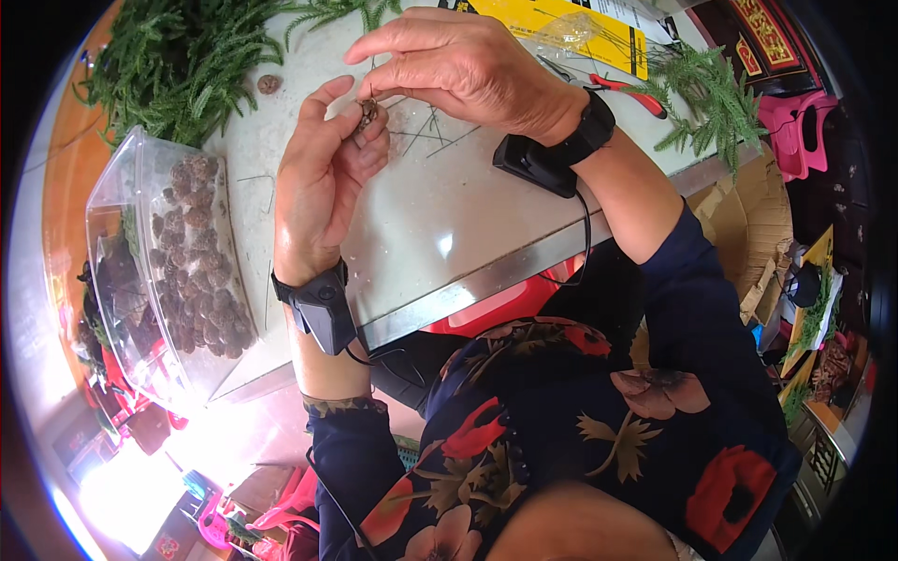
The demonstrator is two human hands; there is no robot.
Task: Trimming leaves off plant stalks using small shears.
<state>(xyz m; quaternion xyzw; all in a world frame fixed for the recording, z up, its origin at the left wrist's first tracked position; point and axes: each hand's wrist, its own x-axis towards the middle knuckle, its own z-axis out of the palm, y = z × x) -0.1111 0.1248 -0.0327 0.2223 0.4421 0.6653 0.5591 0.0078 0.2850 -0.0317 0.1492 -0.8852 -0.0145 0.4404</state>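
Observation:
My left hand [327, 173] is raised over the white table, its thumb and fingers closed around a small brown pine cone [369, 114]. From the right, my right hand [458, 75] reaches across to the top of the cone. Its thumb and forefinger pinch what looks like a thin dark wire there, partly hidden by the fingers. Several loose thin wires [432, 133] lie on the table just beyond the cone. Another pine cone [269, 85] rests by itself near the green sprigs.
A clear plastic box [140, 201] full of pine cones [198, 262] stands at left. Green artificial sprigs [178, 65] are heaped at far left, more [716, 103] at right. Red-handled pliers [631, 95] lie near a yellow package [561, 28]. The table's metal edge [449, 301] runs close to me.

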